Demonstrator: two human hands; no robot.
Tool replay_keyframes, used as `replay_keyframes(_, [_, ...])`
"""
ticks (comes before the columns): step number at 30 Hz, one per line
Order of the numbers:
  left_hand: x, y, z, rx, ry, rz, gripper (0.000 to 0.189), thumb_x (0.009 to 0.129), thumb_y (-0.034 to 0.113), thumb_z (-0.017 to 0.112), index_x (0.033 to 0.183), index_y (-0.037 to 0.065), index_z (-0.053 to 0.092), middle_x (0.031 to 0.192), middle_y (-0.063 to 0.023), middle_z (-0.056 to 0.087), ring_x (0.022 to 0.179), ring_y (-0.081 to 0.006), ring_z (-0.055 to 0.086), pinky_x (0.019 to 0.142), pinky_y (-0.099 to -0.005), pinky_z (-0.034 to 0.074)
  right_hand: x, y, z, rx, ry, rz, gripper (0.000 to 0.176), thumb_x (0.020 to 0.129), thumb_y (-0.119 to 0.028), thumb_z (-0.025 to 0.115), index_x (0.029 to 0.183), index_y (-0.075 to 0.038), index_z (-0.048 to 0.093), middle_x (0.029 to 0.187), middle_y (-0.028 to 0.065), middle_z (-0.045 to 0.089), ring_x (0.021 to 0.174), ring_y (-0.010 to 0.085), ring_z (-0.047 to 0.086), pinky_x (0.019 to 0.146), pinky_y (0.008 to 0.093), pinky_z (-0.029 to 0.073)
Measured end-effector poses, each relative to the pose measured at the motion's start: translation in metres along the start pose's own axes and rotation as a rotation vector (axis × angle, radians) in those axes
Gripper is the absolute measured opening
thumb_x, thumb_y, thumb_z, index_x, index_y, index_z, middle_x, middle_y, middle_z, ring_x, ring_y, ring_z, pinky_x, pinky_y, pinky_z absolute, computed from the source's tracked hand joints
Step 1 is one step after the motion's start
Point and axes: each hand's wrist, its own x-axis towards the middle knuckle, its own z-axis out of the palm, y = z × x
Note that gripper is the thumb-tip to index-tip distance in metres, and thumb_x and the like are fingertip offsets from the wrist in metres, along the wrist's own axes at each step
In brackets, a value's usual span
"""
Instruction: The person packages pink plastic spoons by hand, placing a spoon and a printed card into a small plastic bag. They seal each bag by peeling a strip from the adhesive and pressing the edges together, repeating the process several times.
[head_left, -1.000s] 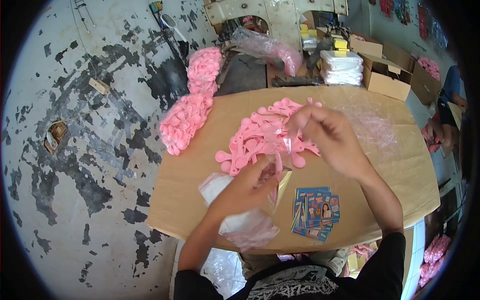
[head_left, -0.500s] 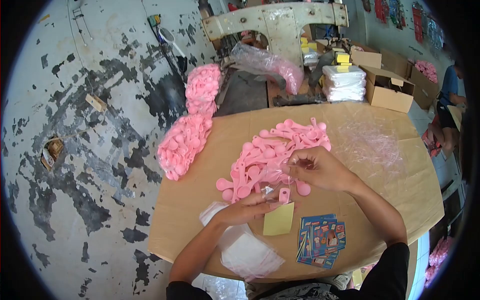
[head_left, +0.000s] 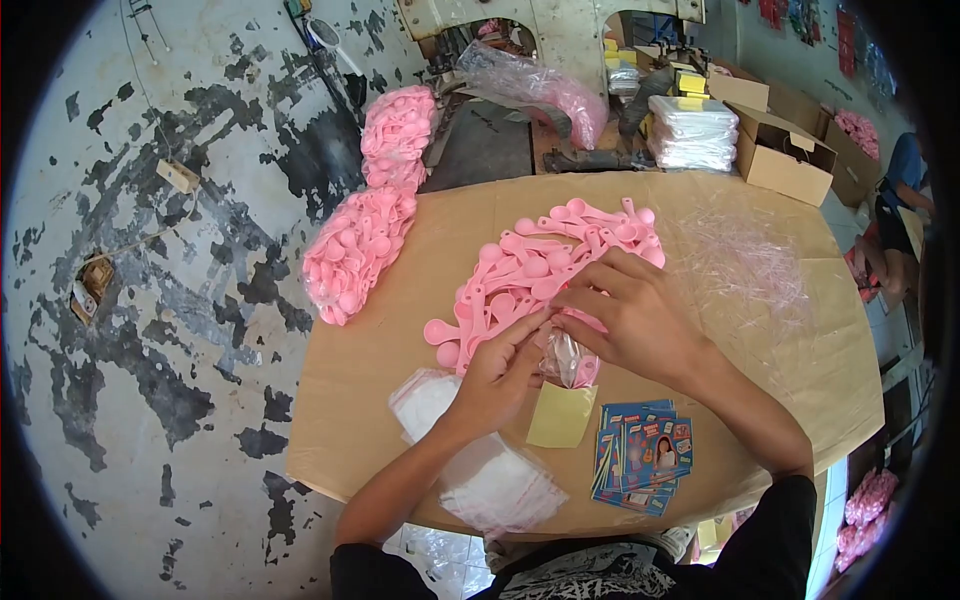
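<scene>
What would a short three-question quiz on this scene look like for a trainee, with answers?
1. What colour are the scoops heaped on the table?
2. True or false: the printed cards lie to the right of the flat plastic bags.
3. Which item is between the left hand and the right hand? A) a small plastic bag B) a cardboard box C) a pen
Key: 1. Pink. 2. True. 3. A.

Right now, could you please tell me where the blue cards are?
In the head view, the blue cards lie on the table near its front edge, just right of the yellow slip and left of the right forearm.
</scene>
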Motion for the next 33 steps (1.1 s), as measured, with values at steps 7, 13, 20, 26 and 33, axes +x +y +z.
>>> replay_keyframes(7, [-0.002,0.003,0.002,0.133,-0.007,-0.067,0.043,0.103,0.014,0.042,0.143,0.001,0.039,0.109,-0.0024,0.057,0.091,-0.0073,0.058,0.079,-0.0248,0.053,-0.009,0.009,0.016,-0.038,-0.012,-0.021,0.017,0.07,-0.018,0.074,0.082,-0.008,0.069,0.077,0.0044,0.064,0.086,0.022,0.06,0.075,0.0367,0.051])
replay_keyframes(13, [0.001,-0.008,-0.004,0.118,-0.029,-0.112,0.043,0.103,0.015,0.042,0.143,0.003,0.04,0.113,-0.0035,0.059,0.092,-0.0091,0.061,0.079,-0.0258,0.054,-0.007,0.015,0.011,0.106,-0.129,0.04,0.019,0.071,-0.018,0.074,0.084,-0.005,0.069,0.081,0.0076,0.067,0.087,0.0235,0.06,0.08,0.0375,0.051])
replay_keyframes(20, [0.004,-0.012,-0.007,-0.019,-0.038,-0.147,0.043,0.103,0.023,0.043,0.143,0.005,0.041,0.112,-0.0048,0.062,0.091,-0.0121,0.066,0.079,-0.0278,0.056,-0.012,0.017,0.018,0.079,-0.148,0.008,0.019,0.071,-0.019,0.075,0.085,-0.006,0.071,0.081,0.0075,0.068,0.087,0.0234,0.061,0.081,0.0366,0.05])
replay_keyframes(26, [0.002,-0.019,-0.003,0.129,-0.039,-0.071,0.042,0.104,0.02,0.042,0.143,0.005,0.042,0.11,-0.0028,0.061,0.089,-0.0081,0.061,0.08,-0.0271,0.055,-0.016,0.016,0.025,0.03,-0.092,0.035,0.017,0.068,-0.017,0.075,0.082,-0.007,0.071,0.077,0.0054,0.068,0.078,0.0225,0.061,0.075,0.0364,0.05])
replay_keyframes(33, [0.006,-0.037,-0.006,0.155,-0.008,0.105,0.042,0.101,0.01,0.044,0.143,0.002,0.041,0.091,0.0034,0.053,0.072,-0.0034,0.05,0.065,-0.0191,0.045,-0.007,0.03,0.011,0.232,0.051,0.393,0.008,0.074,-0.008,0.069,0.081,-0.003,0.068,0.073,0.0051,0.066,0.067,0.0162,0.062,0.064,0.0293,0.051])
